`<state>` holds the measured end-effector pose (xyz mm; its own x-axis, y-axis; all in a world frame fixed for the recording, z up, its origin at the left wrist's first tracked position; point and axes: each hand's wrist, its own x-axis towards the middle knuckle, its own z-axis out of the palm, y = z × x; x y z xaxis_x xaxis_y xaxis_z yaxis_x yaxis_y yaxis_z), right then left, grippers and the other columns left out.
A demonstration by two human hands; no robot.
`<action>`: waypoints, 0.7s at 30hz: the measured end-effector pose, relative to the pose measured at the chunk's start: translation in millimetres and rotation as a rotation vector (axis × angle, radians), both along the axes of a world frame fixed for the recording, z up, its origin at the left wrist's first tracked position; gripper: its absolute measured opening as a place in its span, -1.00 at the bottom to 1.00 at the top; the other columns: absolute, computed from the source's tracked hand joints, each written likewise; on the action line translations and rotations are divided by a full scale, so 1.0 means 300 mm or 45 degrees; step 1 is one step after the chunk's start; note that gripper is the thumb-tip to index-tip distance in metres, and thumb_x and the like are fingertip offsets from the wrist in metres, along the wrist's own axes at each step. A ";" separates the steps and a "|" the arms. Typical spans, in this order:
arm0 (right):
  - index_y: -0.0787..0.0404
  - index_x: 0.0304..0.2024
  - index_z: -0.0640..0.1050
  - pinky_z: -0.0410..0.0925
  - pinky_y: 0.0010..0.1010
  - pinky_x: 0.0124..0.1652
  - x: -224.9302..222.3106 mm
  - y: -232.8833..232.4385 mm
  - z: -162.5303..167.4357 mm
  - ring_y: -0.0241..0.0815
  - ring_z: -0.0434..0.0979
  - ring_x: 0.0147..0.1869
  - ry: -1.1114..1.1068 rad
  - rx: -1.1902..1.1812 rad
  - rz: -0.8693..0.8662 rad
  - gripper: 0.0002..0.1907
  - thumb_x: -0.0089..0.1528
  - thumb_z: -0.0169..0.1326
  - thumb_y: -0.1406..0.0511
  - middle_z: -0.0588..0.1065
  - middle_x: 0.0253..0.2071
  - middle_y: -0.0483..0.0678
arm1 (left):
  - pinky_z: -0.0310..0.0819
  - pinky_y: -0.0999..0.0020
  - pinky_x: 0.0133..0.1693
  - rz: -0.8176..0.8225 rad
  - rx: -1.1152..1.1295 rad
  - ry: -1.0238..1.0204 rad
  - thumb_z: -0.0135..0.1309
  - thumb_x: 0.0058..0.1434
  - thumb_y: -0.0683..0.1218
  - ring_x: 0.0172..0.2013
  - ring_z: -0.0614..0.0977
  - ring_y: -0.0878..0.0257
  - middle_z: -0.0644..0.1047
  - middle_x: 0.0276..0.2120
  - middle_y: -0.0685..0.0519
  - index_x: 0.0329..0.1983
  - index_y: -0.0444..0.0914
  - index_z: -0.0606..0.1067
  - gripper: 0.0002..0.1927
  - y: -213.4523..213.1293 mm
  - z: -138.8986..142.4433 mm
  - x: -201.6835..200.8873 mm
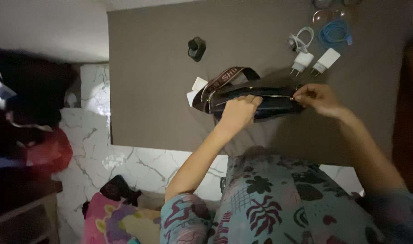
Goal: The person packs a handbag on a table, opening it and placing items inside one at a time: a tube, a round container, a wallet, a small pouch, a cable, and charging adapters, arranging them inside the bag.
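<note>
Black pouch bag (pixel 256 103) lies lengthwise on the grey-brown surface (pixel 148 90), a little above the middle of the frame, with a gold zipper line (pixel 260 97) running along its top. A brown strap (pixel 227 79) with pale lettering loops up from the bag's left end and arches over it. The left hand (pixel 239 113) presses down on the bag's front, fingers curled together against the dark material just left of its middle. The right hand (pixel 318 98) sits at the bag's right end, its fingers (pixel 300 96) pinched together at the end of the zipper (the pull itself is too small to make out).

Just left of the bag, partly under the strap, lie two small white cards (pixel 195 89). Above them, well apart, sits a small black round object (pixel 196 48). In the upper right of the frame two white plug adapters (pixel 315 62) lie side by side near the bag, with a coiled white cable (pixel 301 39) and a coiled blue cable (pixel 335 34) just above them.

Along the bottom of the frame the person's patterned teal clothing (pixel 278 203) fills the view. White marble floor (pixel 102 153) shows at the left, with dark and red blurred things (pixel 35 135) beside it.
</note>
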<state>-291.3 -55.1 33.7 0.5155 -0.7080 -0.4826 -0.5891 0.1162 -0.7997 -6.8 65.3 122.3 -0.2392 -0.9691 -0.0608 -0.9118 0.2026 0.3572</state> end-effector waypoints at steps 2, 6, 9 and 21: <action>0.21 -0.06 0.63 0.42 -0.33 -0.26 0.002 -0.002 0.004 -0.20 0.57 -0.27 0.138 -0.013 0.063 -0.79 0.34 0.11 0.24 0.61 -0.29 -0.01 | 0.59 0.11 -0.11 0.020 -0.064 0.191 0.20 0.08 -0.22 -0.09 0.70 0.00 0.66 -0.09 -0.01 0.06 -0.17 0.56 -0.58 0.031 0.017 0.011; 0.20 -0.07 0.63 0.40 -0.38 -0.20 0.015 0.014 0.042 -0.23 0.57 -0.21 0.075 -0.088 0.063 -0.76 0.30 0.14 0.22 0.61 -0.23 -0.05 | 0.58 0.19 0.04 -0.025 -0.183 0.725 0.26 0.01 -0.21 0.00 0.68 0.01 0.62 0.02 -0.07 0.09 -0.22 0.54 -0.49 0.059 0.088 0.106; 0.19 -0.03 0.61 0.42 -0.34 -0.21 0.028 0.033 0.091 -0.20 0.58 -0.22 0.092 -0.104 0.023 -0.73 0.31 0.14 0.19 0.59 -0.24 -0.02 | 0.65 0.21 -0.12 0.810 0.001 1.028 0.42 0.06 -0.13 -0.15 0.69 0.14 0.60 -0.13 -0.06 -0.01 -0.32 0.44 -0.50 0.102 0.165 0.219; 0.25 0.14 0.56 0.41 -0.06 0.07 0.308 -0.099 0.172 0.14 0.55 0.09 -0.162 -0.869 0.537 -0.51 0.27 0.21 0.09 0.57 0.04 0.17 | 0.48 0.20 0.17 0.704 -0.555 1.916 0.39 0.13 -0.20 0.09 0.55 0.13 0.46 0.08 -0.05 0.25 -0.37 0.33 -0.33 0.070 0.177 0.393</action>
<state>-199.0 -84.7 85.2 0.8265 -0.5592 0.0655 -0.3744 -0.6326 -0.6779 111.2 86.3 175.5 0.5270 -0.8325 0.1711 0.1829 0.3077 0.9338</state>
